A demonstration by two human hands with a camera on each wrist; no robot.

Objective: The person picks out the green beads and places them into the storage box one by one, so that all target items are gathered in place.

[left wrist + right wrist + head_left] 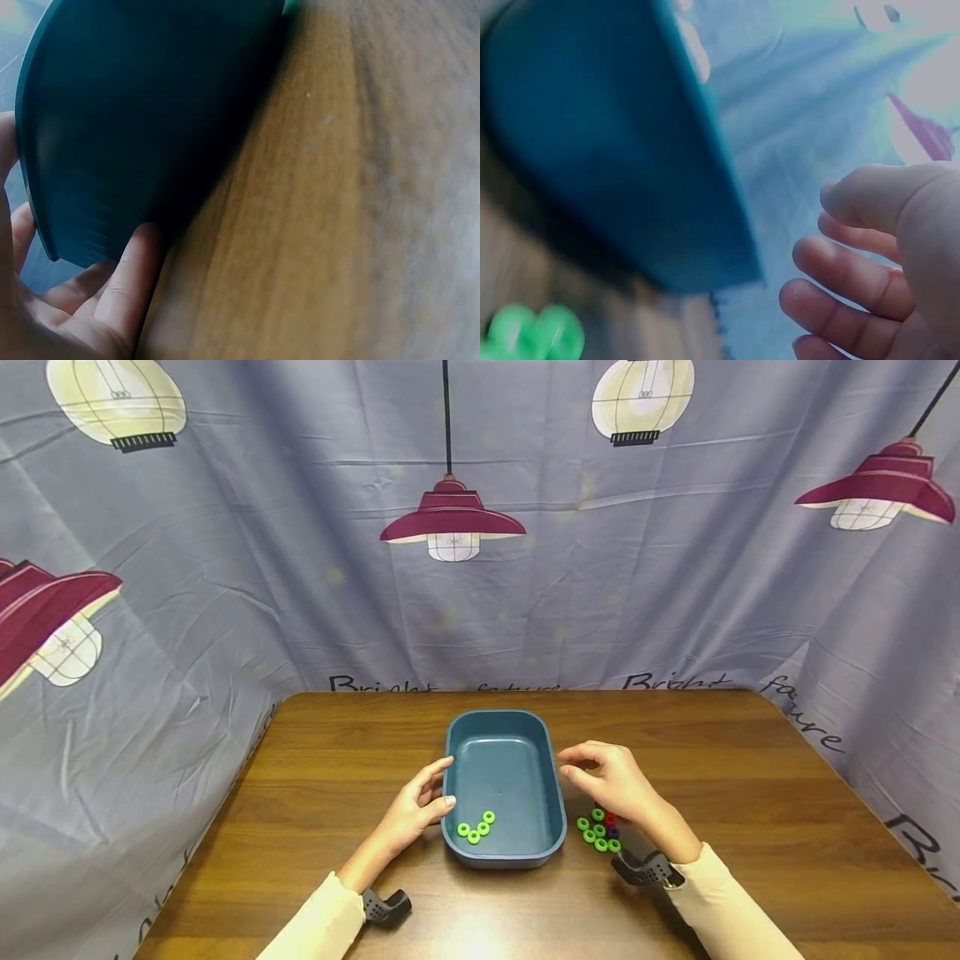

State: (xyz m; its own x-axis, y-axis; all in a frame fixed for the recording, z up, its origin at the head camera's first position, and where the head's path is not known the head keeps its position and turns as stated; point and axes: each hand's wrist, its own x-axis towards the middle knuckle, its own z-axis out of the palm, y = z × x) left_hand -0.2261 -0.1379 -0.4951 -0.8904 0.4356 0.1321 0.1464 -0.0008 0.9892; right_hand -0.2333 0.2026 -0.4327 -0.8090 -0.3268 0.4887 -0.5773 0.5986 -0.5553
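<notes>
The fingers of the right hand [611, 777] are curving loosely, leaving a gap before the thumb; they are holding nothing that shows and are hovering just beside the right rim of the blue tray [498, 768]. Those of the left hand [408, 814] are lying relaxed and spread, touching the tray's left wall and rim without wrapping round it.

Between the hands, the tray is sitting flat on the desk [337, 760]. It is looking like smooth, rigid plastic, so it is probably going to be light and sliding readily; its thin rim is offering the best hold, along both long sides.

Four green rings [483, 829] are lying in its near left corner. More green rings [599, 831] are clustering on the desk near the right hand, with a red ring [611, 819] and a dark ring [613, 832] among them. Small, rounded and glossy, they are likely to be light and slippery, suiting a pinch across the outer edge.

Beyond, streaky wood grain is meeting a creased fabric curtain [337, 568].
</notes>
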